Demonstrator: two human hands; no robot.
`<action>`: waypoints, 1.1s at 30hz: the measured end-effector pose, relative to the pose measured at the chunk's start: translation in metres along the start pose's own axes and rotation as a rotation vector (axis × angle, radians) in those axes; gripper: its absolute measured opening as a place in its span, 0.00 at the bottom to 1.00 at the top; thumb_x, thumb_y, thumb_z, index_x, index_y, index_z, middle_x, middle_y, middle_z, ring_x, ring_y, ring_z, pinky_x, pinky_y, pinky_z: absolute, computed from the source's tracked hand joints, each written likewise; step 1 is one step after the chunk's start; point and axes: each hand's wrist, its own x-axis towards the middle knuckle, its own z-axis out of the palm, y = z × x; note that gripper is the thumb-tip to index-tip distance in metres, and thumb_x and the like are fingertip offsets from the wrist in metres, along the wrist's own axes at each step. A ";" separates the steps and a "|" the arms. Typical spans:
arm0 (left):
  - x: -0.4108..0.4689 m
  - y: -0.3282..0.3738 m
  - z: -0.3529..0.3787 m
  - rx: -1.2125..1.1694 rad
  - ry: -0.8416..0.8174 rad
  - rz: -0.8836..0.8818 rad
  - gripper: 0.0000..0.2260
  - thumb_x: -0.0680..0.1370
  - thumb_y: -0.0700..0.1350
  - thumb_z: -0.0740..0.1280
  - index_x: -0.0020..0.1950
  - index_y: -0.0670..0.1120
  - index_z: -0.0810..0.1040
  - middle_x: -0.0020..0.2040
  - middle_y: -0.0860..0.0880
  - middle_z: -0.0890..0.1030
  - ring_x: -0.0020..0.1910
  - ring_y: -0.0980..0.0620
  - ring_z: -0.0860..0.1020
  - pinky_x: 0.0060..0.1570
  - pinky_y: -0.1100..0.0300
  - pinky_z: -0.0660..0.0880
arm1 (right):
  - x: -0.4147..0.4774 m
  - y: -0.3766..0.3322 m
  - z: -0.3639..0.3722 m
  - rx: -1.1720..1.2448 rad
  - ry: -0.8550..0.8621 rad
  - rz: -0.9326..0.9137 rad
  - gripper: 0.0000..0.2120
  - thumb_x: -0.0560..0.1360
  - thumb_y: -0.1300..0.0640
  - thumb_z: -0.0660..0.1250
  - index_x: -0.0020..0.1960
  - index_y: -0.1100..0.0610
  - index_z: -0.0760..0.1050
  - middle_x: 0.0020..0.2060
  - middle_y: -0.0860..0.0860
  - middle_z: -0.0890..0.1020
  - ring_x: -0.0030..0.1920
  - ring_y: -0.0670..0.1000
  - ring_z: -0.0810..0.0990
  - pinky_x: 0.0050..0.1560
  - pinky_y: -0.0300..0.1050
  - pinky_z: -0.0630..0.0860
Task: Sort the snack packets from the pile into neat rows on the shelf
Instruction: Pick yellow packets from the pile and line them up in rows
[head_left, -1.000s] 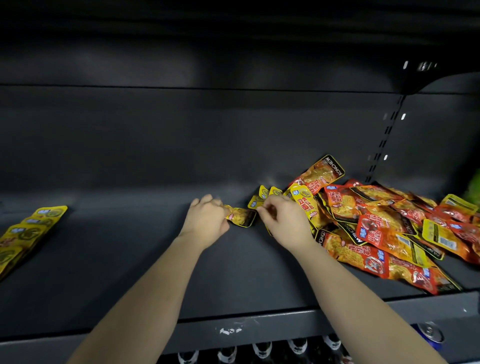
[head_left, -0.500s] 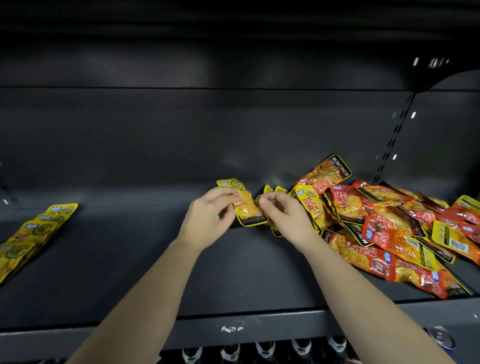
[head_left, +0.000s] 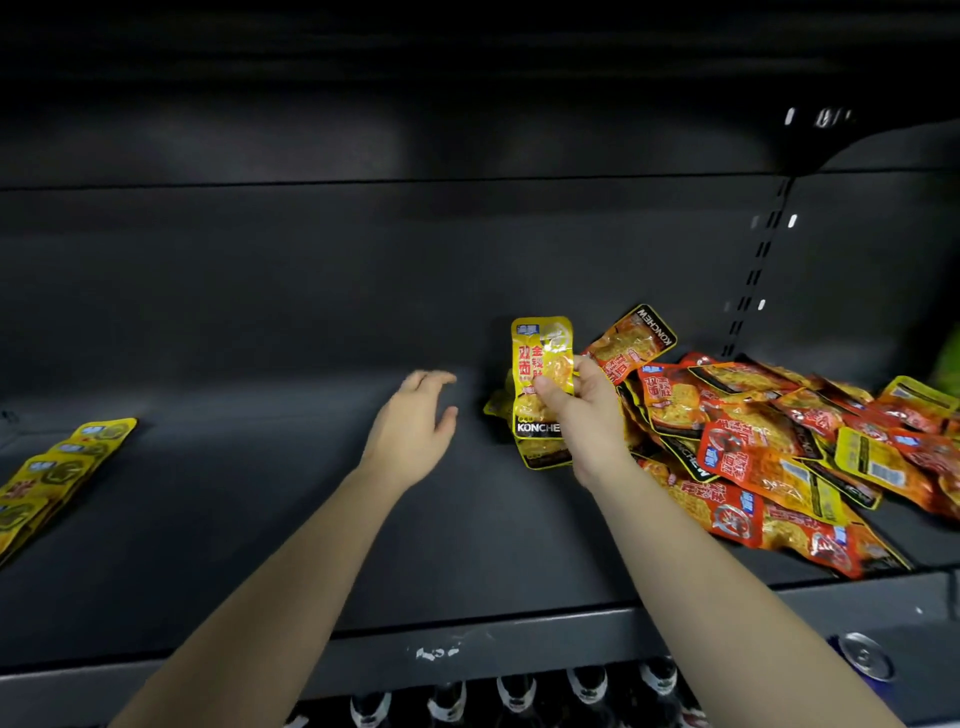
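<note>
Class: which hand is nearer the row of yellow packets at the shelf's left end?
Left. The left hand hovers open, right of the row; the right hand is farther right, gripping a yellow packet.

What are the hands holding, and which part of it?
The right hand pinches a yellow snack packet near its middle, thumb on the front. The left hand holds nothing.

hands: 2 | packet pile: 1 | packet row: 1 | can: 1
</note>
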 end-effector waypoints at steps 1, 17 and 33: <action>0.005 0.000 0.001 0.036 -0.063 -0.027 0.15 0.79 0.44 0.62 0.66 0.47 0.73 0.63 0.48 0.74 0.52 0.49 0.79 0.56 0.52 0.75 | 0.001 -0.001 -0.002 0.006 0.029 -0.006 0.09 0.76 0.66 0.67 0.56 0.63 0.74 0.46 0.58 0.84 0.44 0.53 0.83 0.46 0.48 0.81; 0.054 0.036 0.043 -0.531 -0.252 -0.574 0.12 0.65 0.46 0.77 0.38 0.43 0.77 0.33 0.48 0.76 0.35 0.51 0.74 0.32 0.62 0.66 | 0.007 0.003 -0.014 -0.147 0.083 0.013 0.09 0.73 0.58 0.71 0.53 0.55 0.77 0.47 0.53 0.84 0.49 0.54 0.83 0.54 0.55 0.80; 0.026 0.004 -0.003 -0.851 0.124 -0.408 0.06 0.79 0.39 0.66 0.46 0.50 0.75 0.38 0.46 0.77 0.34 0.50 0.74 0.35 0.59 0.72 | 0.001 0.002 -0.009 -0.224 -0.013 0.004 0.07 0.76 0.63 0.68 0.53 0.61 0.75 0.43 0.46 0.82 0.39 0.35 0.81 0.38 0.28 0.74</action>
